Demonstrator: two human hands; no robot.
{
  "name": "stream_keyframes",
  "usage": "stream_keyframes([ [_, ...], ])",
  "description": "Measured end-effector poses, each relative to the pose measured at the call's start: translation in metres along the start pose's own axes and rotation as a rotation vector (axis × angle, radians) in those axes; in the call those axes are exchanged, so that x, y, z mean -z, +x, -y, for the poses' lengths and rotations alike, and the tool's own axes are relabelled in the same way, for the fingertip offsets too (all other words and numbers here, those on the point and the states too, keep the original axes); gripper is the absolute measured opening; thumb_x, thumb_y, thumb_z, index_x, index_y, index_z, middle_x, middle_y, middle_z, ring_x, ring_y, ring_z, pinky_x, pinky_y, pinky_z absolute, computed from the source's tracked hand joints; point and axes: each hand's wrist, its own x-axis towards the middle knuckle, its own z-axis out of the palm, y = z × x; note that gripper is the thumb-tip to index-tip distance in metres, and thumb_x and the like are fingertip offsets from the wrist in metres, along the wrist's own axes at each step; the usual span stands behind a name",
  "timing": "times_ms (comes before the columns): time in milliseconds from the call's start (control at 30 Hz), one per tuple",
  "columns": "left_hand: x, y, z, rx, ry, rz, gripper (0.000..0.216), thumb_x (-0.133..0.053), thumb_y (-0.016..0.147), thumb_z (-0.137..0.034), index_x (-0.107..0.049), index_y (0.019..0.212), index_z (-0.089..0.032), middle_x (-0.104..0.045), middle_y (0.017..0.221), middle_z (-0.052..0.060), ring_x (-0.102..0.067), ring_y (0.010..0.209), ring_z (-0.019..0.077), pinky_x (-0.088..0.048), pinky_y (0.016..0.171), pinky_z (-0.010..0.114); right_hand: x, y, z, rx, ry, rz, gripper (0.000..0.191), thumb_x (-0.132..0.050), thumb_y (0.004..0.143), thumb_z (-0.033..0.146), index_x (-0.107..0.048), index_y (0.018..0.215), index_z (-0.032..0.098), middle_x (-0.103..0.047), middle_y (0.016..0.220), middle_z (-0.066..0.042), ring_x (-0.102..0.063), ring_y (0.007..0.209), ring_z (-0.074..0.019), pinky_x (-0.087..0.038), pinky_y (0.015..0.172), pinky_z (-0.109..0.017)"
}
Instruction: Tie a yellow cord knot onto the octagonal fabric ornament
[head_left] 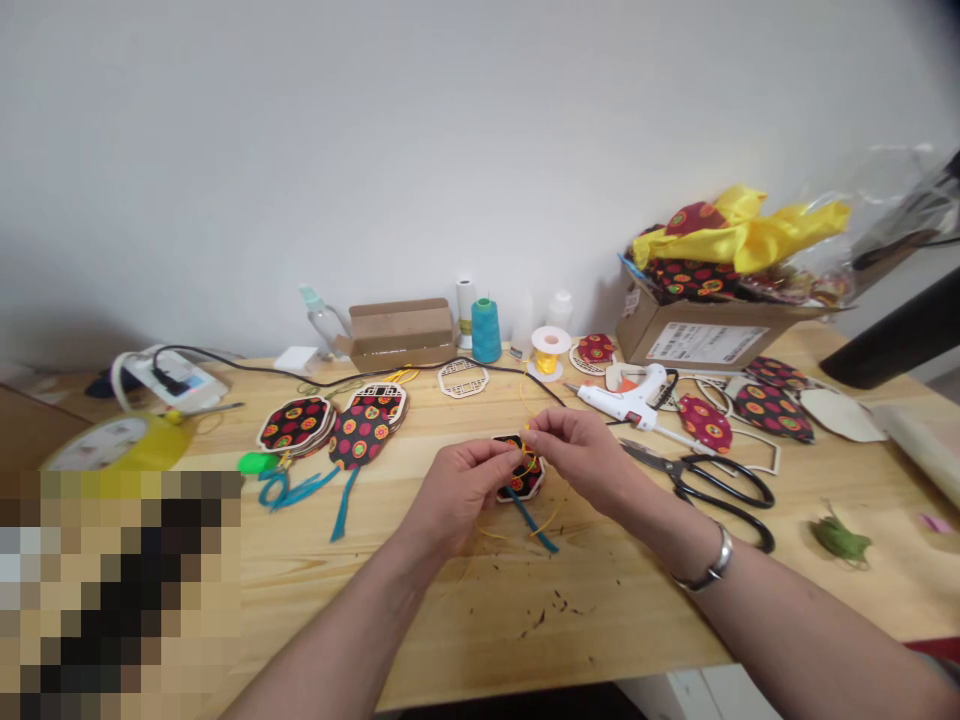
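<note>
Over floral fabric (pixel 528 487), the right hand (pixel 576 452) pinches thin yellow cord (pixel 527 426).

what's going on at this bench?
A person is working yellow cord at a small patterned piece with both hands. The left hand holds the piece at its left side, while the right hand pinches the cord just above it. A blue tassel trails below the piece. Whether a knot is formed is hidden by the fingers. The scissors and white glue gun lie on the table to the right, untouched.
</note>
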Motion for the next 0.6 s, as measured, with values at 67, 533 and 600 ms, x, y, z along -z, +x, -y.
stream_keyframes([
  [67,0.0007,0.0004,0.0013,-0.006,0.005,-0.002,0.021,-0.065,0.068,-0.033,-0.069,0.073,-0.013,-0.048,0.047,-0.003,-0.027,0.042,0.0038,-0.016,0.04,0.019,-0.0002,-0.0005,0.0019,-0.009,0.011,0.005,0.018,-0.056,0.072,0.028,-0.051,0.061,0.014,-0.048,0.056,0.003,-0.04,0.05,-0.0071,-0.033,0.047,-0.02],
  [533,0.0022,0.0021,0.0048,-0.002,-0.001,-0.022,0.023,-0.065,0.067,-0.035,-0.065,0.068,-0.012,-0.038,0.044,-0.006,-0.025,0.041,0.0034,-0.015,0.04,0.019,0.0005,0.0019,0.0058,-0.14,0.109,0.071,0.013,-0.062,0.064,0.022,-0.053,0.059,0.014,-0.047,0.046,0.006,-0.036,0.04,-0.0039,-0.025,0.038,-0.017],
  [600,0.0021,0.0023,0.0053,0.005,-0.008,-0.026,0.023,-0.065,0.067,-0.035,-0.064,0.066,-0.012,-0.038,0.044,-0.007,-0.025,0.041,0.0035,-0.015,0.04,0.019,-0.0004,0.002,0.0045,-0.126,0.095,0.054,0.014,-0.062,0.065,0.021,-0.053,0.057,0.014,-0.046,0.045,0.006,-0.036,0.04,-0.0042,-0.026,0.038,-0.017],
])
